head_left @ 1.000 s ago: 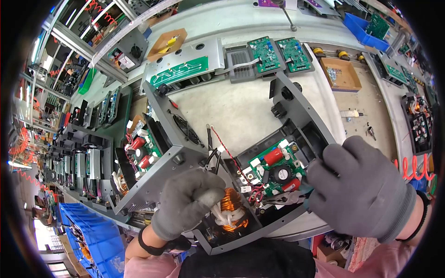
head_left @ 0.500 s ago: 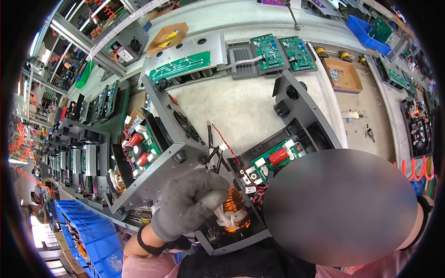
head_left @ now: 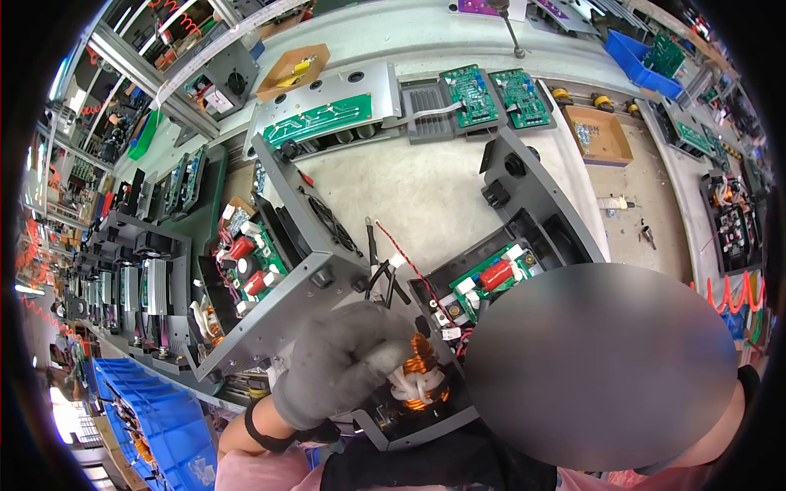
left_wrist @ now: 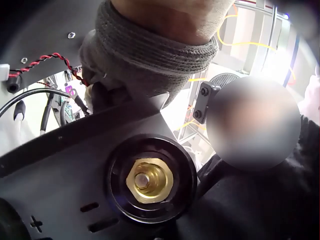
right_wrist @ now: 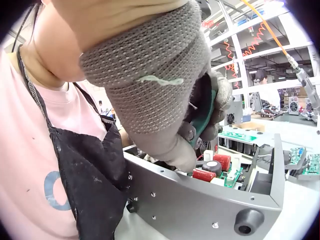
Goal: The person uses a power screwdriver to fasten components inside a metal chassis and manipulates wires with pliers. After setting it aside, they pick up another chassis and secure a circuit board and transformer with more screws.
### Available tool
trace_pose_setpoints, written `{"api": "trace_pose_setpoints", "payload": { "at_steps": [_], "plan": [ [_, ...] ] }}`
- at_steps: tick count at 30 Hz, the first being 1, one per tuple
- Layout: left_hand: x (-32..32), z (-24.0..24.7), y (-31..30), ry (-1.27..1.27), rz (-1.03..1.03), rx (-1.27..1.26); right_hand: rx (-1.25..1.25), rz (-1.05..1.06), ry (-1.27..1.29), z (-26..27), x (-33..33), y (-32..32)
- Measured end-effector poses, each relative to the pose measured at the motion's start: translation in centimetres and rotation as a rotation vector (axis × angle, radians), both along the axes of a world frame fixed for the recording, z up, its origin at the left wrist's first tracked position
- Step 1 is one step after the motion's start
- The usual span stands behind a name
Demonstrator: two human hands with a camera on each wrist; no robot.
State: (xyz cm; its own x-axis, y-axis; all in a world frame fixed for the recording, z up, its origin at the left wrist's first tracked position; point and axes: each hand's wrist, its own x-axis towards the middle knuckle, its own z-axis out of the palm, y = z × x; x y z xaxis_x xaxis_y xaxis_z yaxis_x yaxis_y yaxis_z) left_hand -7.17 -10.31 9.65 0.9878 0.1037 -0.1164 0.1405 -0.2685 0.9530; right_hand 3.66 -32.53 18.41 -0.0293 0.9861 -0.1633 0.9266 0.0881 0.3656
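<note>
In the head view my gloved left hand [head_left: 348,364] has curled fingers and pinches the white-sleeved leads [head_left: 399,383] of a copper coil [head_left: 422,352]. The coil sits at the near end of an open grey case [head_left: 544,192], beside a green circuit board with a red capacitor [head_left: 496,276]. A blurred patch hides my right hand in the head view. From the right wrist, that gloved hand [right_wrist: 160,110] grips green-handled pliers [right_wrist: 204,117] above the case's near wall [right_wrist: 190,197]. A brass nut [left_wrist: 150,180] shows on a panel below my left hand in the left wrist view.
Another grey case [head_left: 270,303] stands tilted at the left. Circuit boards [head_left: 471,96] and a metal plate with a green board [head_left: 319,121] lie at the back. Cardboard trays [head_left: 600,135] stand at back left and right, with a blue bin [head_left: 160,417] at lower left.
My left hand and the coil have shifted slightly to the right. My right hand, visible with pliers a second ago in the head view, is now covered by the blurred patch there.
</note>
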Motion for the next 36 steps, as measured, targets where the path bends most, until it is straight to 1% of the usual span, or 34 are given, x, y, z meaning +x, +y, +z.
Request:
{"api": "trace_pose_setpoints", "payload": {
  "at_steps": [1,2,3,4,6,7,9,10,12,13,14,16,17,18,20,21,22,24,25,26,27,28,30,31,32,34,36],
  "plan": [
    [0.0,-0.2,0.0,-0.034,-0.042,0.108,-0.004,0.001,-0.002,0.3,-0.1,0.0],
    [0.0,-0.3,0.1,-0.064,-0.083,0.214,-0.009,-0.055,0.004,0.8,-0.4,0.0],
    [0.2,-0.2,0.2,-0.187,-0.148,0.340,-0.014,-0.111,0.010,1.3,-0.6,0.1],
    [0.3,-0.1,0.3,-0.184,-0.145,0.335,-0.019,-0.108,0.012,1.9,-1.0,0.2],
    [0.5,-0.1,0.2,-0.148,-0.181,0.371,0.325,-0.318,-0.186,3.1,-1.5,0.3],
    [0.5,0.0,0.2,-0.146,-0.180,0.371,0.325,-0.317,-0.184,3.2,-1.3,0.0],
    [0.9,0.1,0.3,-0.105,-0.205,0.293,0.251,-0.446,-0.184,3.4,-0.7,-1.7],
    [1.0,0.3,0.4,-0.110,-0.218,0.292,0.250,-0.459,-0.189,3.6,-0.5,-2.7],
    [0.8,1.2,0.3,-0.024,-0.243,0.348,0.191,-0.542,-0.065,4.0,0.2,-5.2],
    [0.7,1.1,0.1,0.000,-0.208,0.344,0.161,-0.580,-0.002,4.1,0.5,-6.4],
    [0.6,1.0,0.1,-0.003,-0.216,0.338,0.156,-0.589,-0.005,3.8,0.7,-7.7],
    [0.7,0.9,0.0,-0.030,-0.192,0.353,0.349,-1.008,-0.041,3.1,0.7,-10.0],
    [0.7,1.0,-0.1,-0.009,-0.199,0.366,0.257,-0.979,-0.008,2.9,0.6,-10.4],
    [0.8,1.0,-0.2,-0.011,-0.201,0.369,0.261,-0.981,-0.009,2.5,0.7,-10.5],
    [0.6,1.1,-0.2,0.034,-0.190,0.368,0.302,-0.609,0.017,1.2,0.8,-10.3],
    [0.6,1.2,-0.2,0.038,-0.195,0.377,0.277,-0.512,0.044,0.8,0.9,-9.8],
    [0.7,1.3,-0.1,0.020,-0.213,0.402,0.320,-0.414,0.075,0.2,1.1,-9.0],
    [0.7,1.2,-0.1,-0.002,-0.231,0.431,0.294,-0.359,0.230,0.4,0.7,-6.3],
    [0.6,1.0,-0.1,-0.009,-0.217,0.394,0.296,-0.358,0.228,0.4,0.5,-5.2],
    [0.5,0.9,-0.1,-0.016,-0.200,0.357,0.244,-0.329,0.244,0.1,0.5,-4.2],
    [0.6,0.9,-0.1,-0.016,-0.194,0.357,0.192,-0.297,0.261,-0.2,0.6,-3.5],
    [0.6,0.9,-0.1,-0.016,-0.197,0.350,0.191,-0.292,0.263,-0.6,0.8,-3.0],
    [0.6,0.8,-0.1,-0.012,-0.195,0.342,0.217,-0.156,0.126,-1.4,1.2,-2.2],
    [0.7,0.7,-0.1,-0.021,-0.181,0.339,0.186,-0.145,0.089,-1.2,1.2,-1.9],
    [0.7,0.6,-0.1,-0.030,-0.169,0.336,0.184,-0.144,0.093,-1.4,0.9,-1.8],
    [0.9,0.5,-0.1,-0.028,-0.175,0.337,0.264,-0.300,0.143,-2.0,0.1,-1.8],
    [1.0,0.7,-0.1,-0.029,-0.184,0.337,0.251,-0.306,0.135,-2.1,0.1,-1.9]
  ]
}}
